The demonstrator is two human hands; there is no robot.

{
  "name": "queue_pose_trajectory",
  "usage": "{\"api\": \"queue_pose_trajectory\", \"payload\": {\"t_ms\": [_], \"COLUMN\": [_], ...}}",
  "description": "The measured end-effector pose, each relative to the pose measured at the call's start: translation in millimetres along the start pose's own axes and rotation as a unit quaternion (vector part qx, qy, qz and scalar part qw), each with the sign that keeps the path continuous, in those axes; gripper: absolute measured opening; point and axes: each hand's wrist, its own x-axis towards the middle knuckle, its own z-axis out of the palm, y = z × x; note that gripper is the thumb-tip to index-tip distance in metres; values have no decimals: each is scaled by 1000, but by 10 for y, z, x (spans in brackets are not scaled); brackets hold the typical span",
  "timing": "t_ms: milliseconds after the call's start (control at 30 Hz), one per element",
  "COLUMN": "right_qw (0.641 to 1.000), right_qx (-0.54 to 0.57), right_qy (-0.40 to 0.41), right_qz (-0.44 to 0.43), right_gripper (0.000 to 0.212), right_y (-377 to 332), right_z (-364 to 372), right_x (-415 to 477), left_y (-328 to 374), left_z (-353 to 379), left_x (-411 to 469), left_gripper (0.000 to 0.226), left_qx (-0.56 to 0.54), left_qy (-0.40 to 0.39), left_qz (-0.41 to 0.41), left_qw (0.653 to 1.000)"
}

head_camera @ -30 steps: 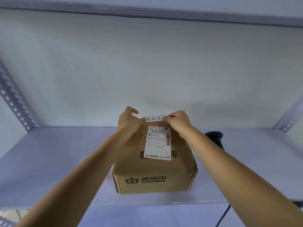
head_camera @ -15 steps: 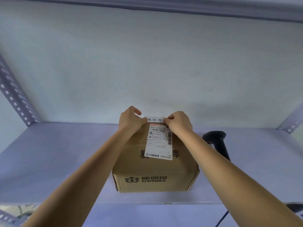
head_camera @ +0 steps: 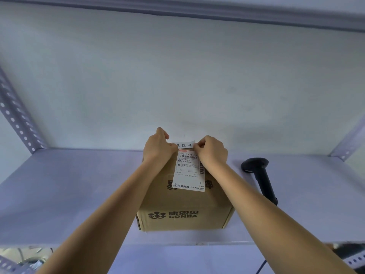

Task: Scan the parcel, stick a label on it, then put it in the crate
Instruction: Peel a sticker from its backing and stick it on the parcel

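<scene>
Parcel (head_camera: 185,198), brown carton, centre of frame, resting on the shelf (head_camera: 69,194); we keep it flat and square to us so its top face takes the sticker.

Item: left hand (head_camera: 158,148), pinched shut on the left end of the small white label (head_camera: 184,145). Right hand (head_camera: 212,152), pinched likewise on the right end. We hold both ends so the strip stays taut and level at the far edge of the carton's top, just above the shipping label (head_camera: 188,171). Whether the strip already touches the cardboard, we cannot tell.

Item: shipping label, white, printed with barcodes, stuck on the top face; its upper right corner lies under our right hand.

Item: scanner (head_camera: 260,175), black, lying on the shelf at right of frame, just beside the carton and in neither hand; we judge scanning done.

Item: crate, not in view.

Next, in our judgement: press the strip down end to end, avoiding the barcodes.
</scene>
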Motion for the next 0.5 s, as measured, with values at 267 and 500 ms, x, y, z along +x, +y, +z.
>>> {"api": "queue_pose_trajectory", "payload": {"t_ms": [267,500], "right_qw": [996,954], "right_qx": [3,-138], "right_qy": [-1,-58], "right_qz": [-94,-258], "right_gripper": [27,49], "right_y": [126,112], "right_z": [-35,-24], "right_x": [-82,-223], "left_y": [-31,-50], "left_z": [-31,44], "left_x": [-163,-395], "left_gripper": [26,56], "left_qx": [105,260], "left_qy": [4,-122], "left_qz": [153,248], "left_qw": [983,925]}}
